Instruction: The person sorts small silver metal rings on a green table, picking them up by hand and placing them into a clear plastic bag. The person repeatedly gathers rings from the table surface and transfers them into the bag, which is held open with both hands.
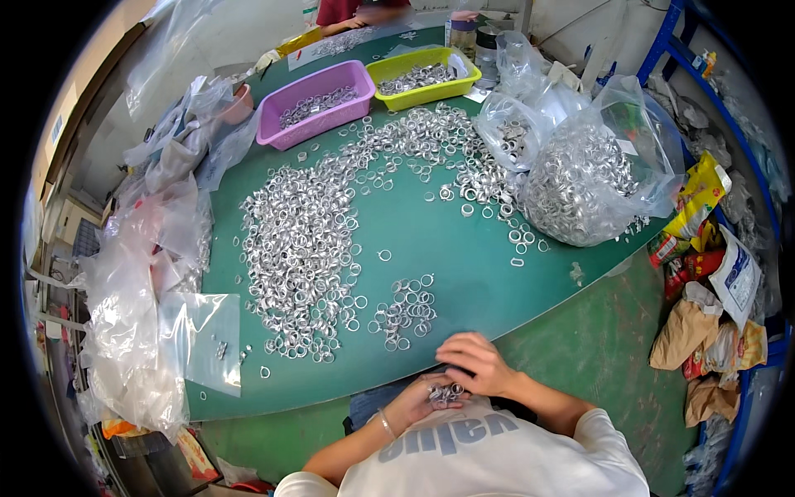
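Note:
Small silver metal rings [447, 395] lie in the cupped palm of my left hand [411, 402], just past the near edge of the green table. My right hand [480, 363] is held over that palm, its fingers bent loosely and apart, and I see nothing in them. Whether its fingertips touch the rings is hard to make out. On the table beyond my hands sits a small pile of rings [403, 313]. To its left spreads a much larger heap of rings [298, 248], which runs on toward the back.
A purple basket [269, 131] and a yellow-green basket [431, 98] hold rings at the back. At right stands a big clear bag of rings [580, 186]. Plastic bags [124, 306] crowd the left edge; a blue shelf [662, 41] rises at right. Another person [352, 12] is across the table.

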Available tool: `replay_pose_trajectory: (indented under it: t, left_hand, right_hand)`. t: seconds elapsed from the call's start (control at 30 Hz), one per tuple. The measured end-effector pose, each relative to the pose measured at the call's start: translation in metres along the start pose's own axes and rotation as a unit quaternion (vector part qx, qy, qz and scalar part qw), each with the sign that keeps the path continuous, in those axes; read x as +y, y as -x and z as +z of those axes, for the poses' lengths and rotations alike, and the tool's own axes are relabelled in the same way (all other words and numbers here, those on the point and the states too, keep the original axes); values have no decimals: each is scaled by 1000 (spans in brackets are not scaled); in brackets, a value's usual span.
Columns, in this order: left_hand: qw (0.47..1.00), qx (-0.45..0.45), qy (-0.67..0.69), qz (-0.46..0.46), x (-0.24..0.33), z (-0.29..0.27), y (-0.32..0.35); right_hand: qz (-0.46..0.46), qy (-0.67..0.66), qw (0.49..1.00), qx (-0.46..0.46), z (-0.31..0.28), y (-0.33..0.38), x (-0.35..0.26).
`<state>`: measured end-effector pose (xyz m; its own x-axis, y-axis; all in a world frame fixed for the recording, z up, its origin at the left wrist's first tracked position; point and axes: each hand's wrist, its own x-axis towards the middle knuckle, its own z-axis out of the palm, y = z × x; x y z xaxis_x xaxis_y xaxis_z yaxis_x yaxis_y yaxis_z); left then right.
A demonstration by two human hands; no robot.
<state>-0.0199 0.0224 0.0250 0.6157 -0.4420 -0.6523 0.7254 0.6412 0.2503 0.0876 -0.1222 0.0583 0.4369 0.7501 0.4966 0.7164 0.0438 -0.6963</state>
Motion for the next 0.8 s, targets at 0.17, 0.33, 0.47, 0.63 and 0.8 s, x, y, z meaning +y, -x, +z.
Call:
replay_pose_trajectory:
  t: [0.17, 0.33, 0.47, 0.63, 0.8]
  left_hand:
    - [996, 9, 84, -4, -1, -5, 2]
    - [987, -34, 155, -3, -8, -16, -6]
    - [989, -23, 145, 9, 4, 7, -1]
    - [986, -34, 156, -44, 28, 55, 4]
    - [981, -120, 65, 137, 91, 189, 1]
  right_hand:
    - [-73, -41, 993, -88, 14, 13, -7]
    - [-82, -54, 992, -84, 21, 35, 0]
    - [-62, -71, 995, -19, 8, 27, -12]
    - [112, 10, 967, 230, -16, 26, -3]
    - [220, 27, 942, 252, -10, 37, 46]
